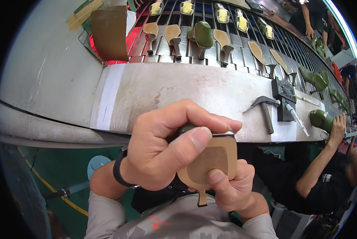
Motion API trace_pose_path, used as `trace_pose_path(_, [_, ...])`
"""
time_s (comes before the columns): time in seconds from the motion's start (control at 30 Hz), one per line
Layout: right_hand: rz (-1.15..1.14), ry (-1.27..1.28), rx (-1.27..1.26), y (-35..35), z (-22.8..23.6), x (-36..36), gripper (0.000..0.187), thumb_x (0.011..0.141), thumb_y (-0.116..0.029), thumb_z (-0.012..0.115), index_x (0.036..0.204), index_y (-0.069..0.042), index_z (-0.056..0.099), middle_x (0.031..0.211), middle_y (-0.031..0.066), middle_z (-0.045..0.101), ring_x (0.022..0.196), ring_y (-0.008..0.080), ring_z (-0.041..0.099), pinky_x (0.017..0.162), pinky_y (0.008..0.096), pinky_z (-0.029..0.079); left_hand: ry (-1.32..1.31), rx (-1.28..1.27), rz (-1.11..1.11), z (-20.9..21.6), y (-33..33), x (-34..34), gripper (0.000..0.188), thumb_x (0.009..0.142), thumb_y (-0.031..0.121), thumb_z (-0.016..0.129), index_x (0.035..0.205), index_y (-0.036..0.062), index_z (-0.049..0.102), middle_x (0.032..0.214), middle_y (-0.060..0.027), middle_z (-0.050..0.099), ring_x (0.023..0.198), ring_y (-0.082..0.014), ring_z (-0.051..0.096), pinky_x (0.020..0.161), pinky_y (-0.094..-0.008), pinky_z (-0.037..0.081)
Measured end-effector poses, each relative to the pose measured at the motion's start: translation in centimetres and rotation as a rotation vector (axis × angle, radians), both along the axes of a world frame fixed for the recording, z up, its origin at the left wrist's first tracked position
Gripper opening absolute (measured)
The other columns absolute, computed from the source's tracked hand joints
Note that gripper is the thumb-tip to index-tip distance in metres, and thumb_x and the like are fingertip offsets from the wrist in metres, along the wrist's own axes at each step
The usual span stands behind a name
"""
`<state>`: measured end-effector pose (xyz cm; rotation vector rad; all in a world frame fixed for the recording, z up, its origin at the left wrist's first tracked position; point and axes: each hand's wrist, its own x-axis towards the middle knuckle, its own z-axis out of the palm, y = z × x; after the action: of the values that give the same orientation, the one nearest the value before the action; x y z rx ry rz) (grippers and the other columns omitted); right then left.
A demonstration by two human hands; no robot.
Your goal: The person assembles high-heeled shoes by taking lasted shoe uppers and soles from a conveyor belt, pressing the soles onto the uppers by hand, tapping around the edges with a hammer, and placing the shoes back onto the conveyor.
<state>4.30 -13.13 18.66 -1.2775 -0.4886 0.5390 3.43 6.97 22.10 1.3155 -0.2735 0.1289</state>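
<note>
A person in a grey shirt [176, 219] grips a shoe [230, 155] in both hands, just in front of the near edge of a pale workbench [210, 85], its underside turned to the camera. The sole [242, 153] is smooth and tan, broad and squared at the toe, with a large, darker brown patch [198, 163] over the forepart. A dark line and a glossy band edge the toe, which points toward the bench; at the opposite end the shape narrows to a slim tan strip with a dark tip [202, 205]. A sliver of dark green upper shows beneath the fingers.

The left hand [166, 145], a black band [118, 173] at its wrist, curls over the toe, thumb along the sole's edge. The right hand [234, 189] clasps the side lower down, thumb flat on the sole. Beyond, more shoes [204, 35] line a slatted metal conveyor [240, 51]; a hammer [267, 118] lies on the bench beside a black block [284, 87].
</note>
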Motion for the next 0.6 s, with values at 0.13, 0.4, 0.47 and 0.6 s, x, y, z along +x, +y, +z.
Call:
trace_pose_path(0.13, [-0.02,-0.071,-0.002,0.3,-0.7,-0.8,0.022,0.101,-0.013,0.068,0.087,0.001,0.077,0.071,0.0069,0.074,0.058,0.01,0.066,0.053,0.0267,0.051,0.045,0.181,0.081,2.4,-0.1,-0.3,0.016,0.095,0.01,0.069,0.1,-0.0017,0.06,0.106,-0.0299,0.074,0.1,-0.0281,0.075,0.092,-0.0409,0.059])
trace_pose_path(0.4, [0.024,-0.101,-0.111,-0.1,-0.8,1.8,0.019,0.096,-0.016,0.074,0.095,0.004,0.074,0.073,0.0055,0.073,0.064,0.0107,0.068,0.061,0.0266,0.054,0.092,0.52,0.139,4.2,1.3,5.6,0.022,0.096,0.016,0.072,0.093,0.0015,0.056,0.094,-0.0164,0.074,0.092,-0.022,0.075,0.082,-0.0331,0.059])
trace_pose_path(0.47, [0.063,0.125,0.014,0.0,-2.2,3.5,0.024,0.099,-0.014,0.069,0.108,0.008,0.071,0.089,0.0123,0.076,0.078,0.0163,0.073,0.073,0.0293,0.06,0.102,0.453,0.144,2.5,3.3,8.7,0.027,0.101,0.025,0.068,0.098,0.0002,0.059,0.101,-0.0193,0.074,0.099,-0.0251,0.074,0.086,-0.0352,0.059])
trace_pose_path(0.6, [0.037,0.086,0.121,0.0,-4.5,6.7,0.029,0.103,-0.02,0.065,0.111,0.008,0.066,0.089,0.0154,0.072,0.075,0.0196,0.072,0.07,0.0319,0.062,0.036,-0.313,-0.27,-4.3,2.8,9.5,0.07,0.104,0.058,0.055,0.139,-0.0029,0.052,0.135,-0.0183,0.064,0.127,-0.0246,0.061,0.106,-0.0364,0.049])
